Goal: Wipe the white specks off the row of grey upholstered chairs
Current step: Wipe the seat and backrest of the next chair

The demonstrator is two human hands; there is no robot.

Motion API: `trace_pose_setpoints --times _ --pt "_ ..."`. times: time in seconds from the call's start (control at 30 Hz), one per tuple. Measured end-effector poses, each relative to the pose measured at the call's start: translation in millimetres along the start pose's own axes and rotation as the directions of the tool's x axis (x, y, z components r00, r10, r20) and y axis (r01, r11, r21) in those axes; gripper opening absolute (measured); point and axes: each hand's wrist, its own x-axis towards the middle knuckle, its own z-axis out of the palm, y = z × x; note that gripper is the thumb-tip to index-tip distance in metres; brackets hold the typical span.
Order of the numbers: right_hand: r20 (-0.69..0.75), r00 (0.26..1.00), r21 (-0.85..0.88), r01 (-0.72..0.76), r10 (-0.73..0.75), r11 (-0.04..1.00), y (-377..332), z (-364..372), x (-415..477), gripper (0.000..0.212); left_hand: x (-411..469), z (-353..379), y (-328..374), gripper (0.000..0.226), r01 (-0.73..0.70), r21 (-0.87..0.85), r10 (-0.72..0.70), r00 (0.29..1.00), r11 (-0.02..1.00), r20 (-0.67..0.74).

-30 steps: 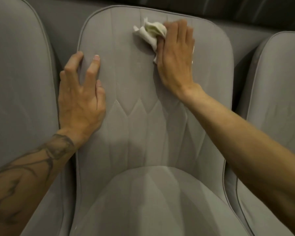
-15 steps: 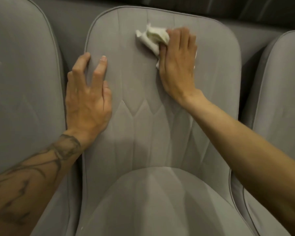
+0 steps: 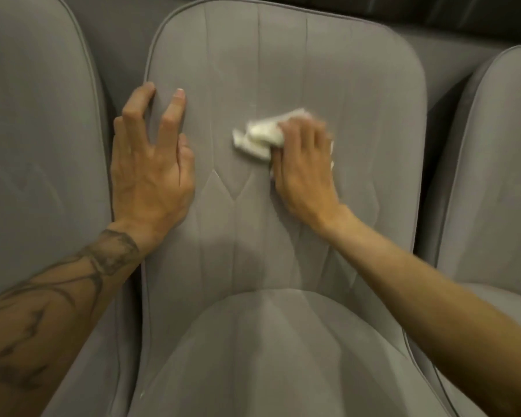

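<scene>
A middle chair (image 3: 283, 70) of soft grey fabric with stitched seams stands tight between a left chair (image 3: 36, 145) and a right chair (image 3: 494, 176), with dark space behind. A pale speck (image 3: 214, 173) sits on a seam. The left hand (image 3: 151, 170) lies spread on the back's left edge. The right hand (image 3: 304, 167), blurred, grips a crumpled white cloth (image 3: 262, 136) against mid-back.
</scene>
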Motion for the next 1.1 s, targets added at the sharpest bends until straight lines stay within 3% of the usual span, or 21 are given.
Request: trace_pose_setpoints --times 0.1,0.2,0.3,0.4,0.5,0.6,0.67,0.73,0.8,0.87,0.9,0.97,1.03,1.1 --pt "0.274 0.941 0.030 0.200 -0.200 0.979 -10 -4 -78 0.031 1 -1 0 0.052 0.012 -0.011 -0.012 1.000 1.000 0.017" --pt "0.339 0.903 0.041 0.267 -0.265 0.963 -1 -10 -74 0.033 0 -2 2 0.052 0.023 -0.009 -0.023 1.000 1.000 0.020" --pt "0.118 0.990 -0.021 0.080 -0.077 0.997 12 -6 -13 0.026 0 -1 2 0.052 0.020 -0.002 -0.020 1.000 1.000 0.016" --pt "-0.067 0.994 -0.047 -0.087 0.083 0.995 9 0 10 0.021 0 0 2 0.051 0.007 0.000 -0.007 1.000 1.000 0.005" --pt "0.103 0.994 0.008 0.043 -0.044 0.999 -7 8 -50 0.027 1 0 0 0.050 0.000 0.005 0.000 1.000 1.000 -0.004" --pt "0.346 0.889 0.052 0.303 -0.301 0.952 -12 1 -113 0.037 0 0 1 0.051 0.008 -0.003 -0.008 1.000 1.000 -0.001" --pt "0.389 0.850 0.063 0.359 -0.354 0.931 -2 -4 -108 0.035 0 0 2 0.051 0.011 -0.002 -0.011 1.000 1.000 -0.002" --pt "0.317 0.917 0.044 0.240 -0.242 0.970 5 -3 -79 0.031 0 0 2 0.050 0.011 0.001 -0.011 1.000 1.000 -0.001" --pt "0.152 0.988 -0.030 0.011 -0.007 0.999 9 -1 -48 0.024 1 1 0 0.051 0.004 0.006 -0.004 1.000 1.000 -0.005" --pt "0.063 0.992 -0.050 -0.104 0.107 0.993 4 5 -51 0.026 1 1 0 0.051 -0.003 0.004 0.003 1.000 1.000 -0.006" --pt "0.095 0.993 -0.051 -0.072 0.077 0.996 -1 8 -68 0.027 1 1 0 0.051 -0.001 0.004 0.001 1.000 1.000 -0.004" --pt "0.249 0.959 -0.004 0.142 -0.137 0.990 -11 10 -120 0.030 1 0 0 0.051 0.005 0.006 -0.005 1.000 1.000 0.000" --pt "0.423 0.818 0.077 0.396 -0.390 0.915 -16 3 -165 0.031 1 0 2 0.051 0.011 0.007 -0.011 1.000 1.000 0.003" --pt "0.515 0.673 0.137 0.547 -0.531 0.826 -9 -2 -176 0.030 1 -1 2 0.051 0.012 0.011 -0.012 1.000 1.000 0.005"
